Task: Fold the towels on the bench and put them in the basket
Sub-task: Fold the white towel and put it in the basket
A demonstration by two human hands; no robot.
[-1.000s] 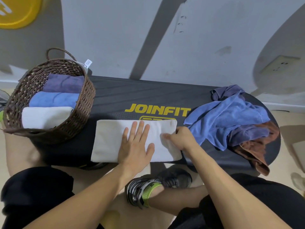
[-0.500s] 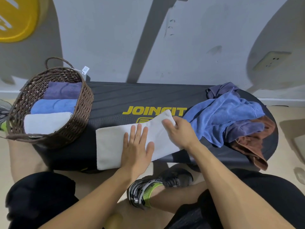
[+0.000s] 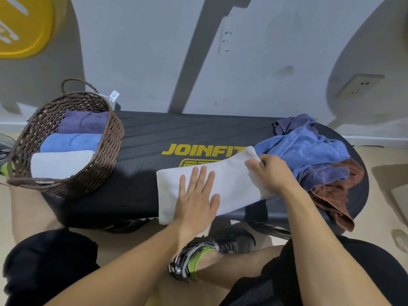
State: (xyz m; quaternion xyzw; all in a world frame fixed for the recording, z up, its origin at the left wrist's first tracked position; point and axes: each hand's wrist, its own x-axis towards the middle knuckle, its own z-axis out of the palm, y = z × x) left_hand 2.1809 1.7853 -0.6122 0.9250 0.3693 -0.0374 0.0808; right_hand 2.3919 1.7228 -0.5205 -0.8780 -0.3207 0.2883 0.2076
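Observation:
A white towel (image 3: 231,177), folded into a long strip, lies across the front of the black bench (image 3: 150,138). My left hand (image 3: 196,197) presses flat on its middle with fingers spread. My right hand (image 3: 269,171) grips the towel's right end and holds it lifted off the bench. The brown wicker basket (image 3: 110,151) stands on the bench's left end with three folded towels in it: purple, blue and white. A loose heap of towels (image 3: 318,155), blue, purple and brown, lies on the right end.
The bench stands against a grey wall (image 3: 265,62) with a socket at the right. My knees and a shoe (image 3: 212,255) are below the bench's front edge. The brown towel hangs over the bench's right front edge.
My right hand has taken the towel's right end and raised it up and back toward the wall, tilting that end. My left hand has stayed pressed on the towel.

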